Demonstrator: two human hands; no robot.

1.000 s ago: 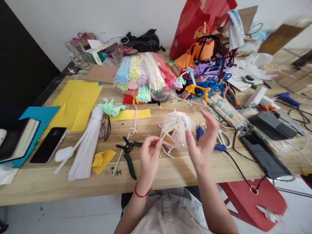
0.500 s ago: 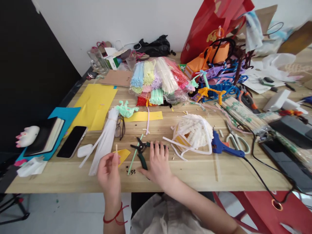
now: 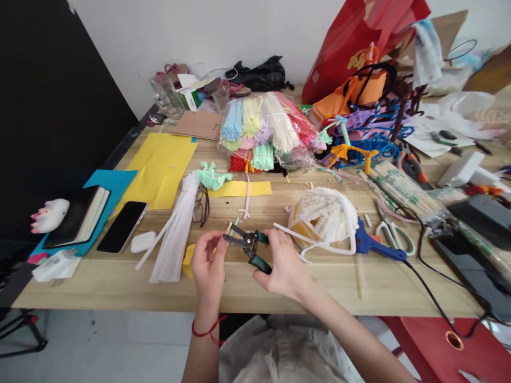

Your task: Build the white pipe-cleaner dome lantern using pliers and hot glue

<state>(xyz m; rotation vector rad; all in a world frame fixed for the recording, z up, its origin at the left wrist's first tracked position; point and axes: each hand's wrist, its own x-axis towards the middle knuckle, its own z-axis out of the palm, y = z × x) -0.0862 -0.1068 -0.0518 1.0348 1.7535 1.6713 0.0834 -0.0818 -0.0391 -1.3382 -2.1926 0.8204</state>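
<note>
My left hand is closed, thumb against fingers, on a short pale wooden stick whose tip stands up above the fingertips. My right hand grips wire strippers by their dark green and black handles, lifted off the table. The jaws are spread and point left, with their tips at the stick by my left fingertips. I cannot tell whether the blades touch it. Behind the jaws shows part of a light green strip. A yellow paper piece lies partly hidden behind my left hand.
White pipe cleaners lie left of my hands, near glasses and a phone. To the right are a cream fuzzy bundle, a blue glue gun with a cable, and scissors. Bagged coloured pipe cleaners sit behind.
My right hand has picked the wire strippers up off the table and brought their spread jaws to the stick. My left hand has moved right, still holding the stick.
</note>
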